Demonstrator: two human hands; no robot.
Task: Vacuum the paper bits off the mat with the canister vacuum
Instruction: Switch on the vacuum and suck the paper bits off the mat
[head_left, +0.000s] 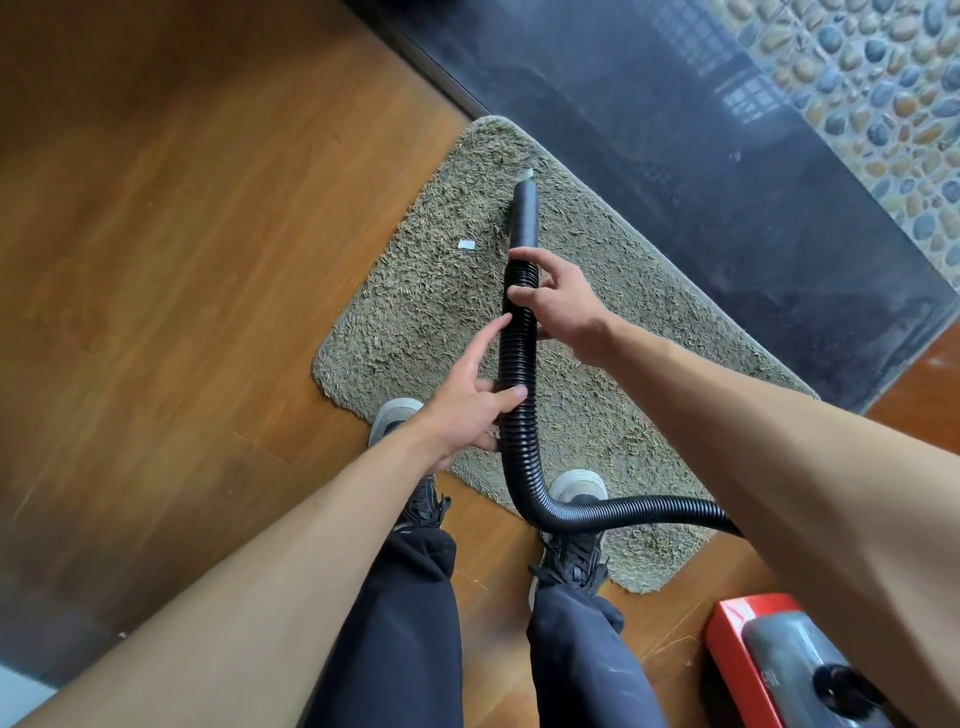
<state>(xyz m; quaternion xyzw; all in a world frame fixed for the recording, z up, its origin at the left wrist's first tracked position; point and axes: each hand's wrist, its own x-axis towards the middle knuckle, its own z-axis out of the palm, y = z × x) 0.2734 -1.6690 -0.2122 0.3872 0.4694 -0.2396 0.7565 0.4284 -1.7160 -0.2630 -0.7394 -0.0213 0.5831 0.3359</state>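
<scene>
We are gripping the hose (514, 364) with both hands, the right hand (561, 306) curled round it just behind the nozzle (524, 218) and the left hand (467, 410) lower, and should be keeping the tip low on the mat (415, 322) while steering toward the paper bit (466, 244) lying to its left.

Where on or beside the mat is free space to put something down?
Free: the wooden floor left of the mat; the mat between the hose and the dark floor strip; the mat between the paper bit and the left shoe. Crowded: the middle, where left hand and right hand hold the hose, and the near edge by the right shoe.
</scene>
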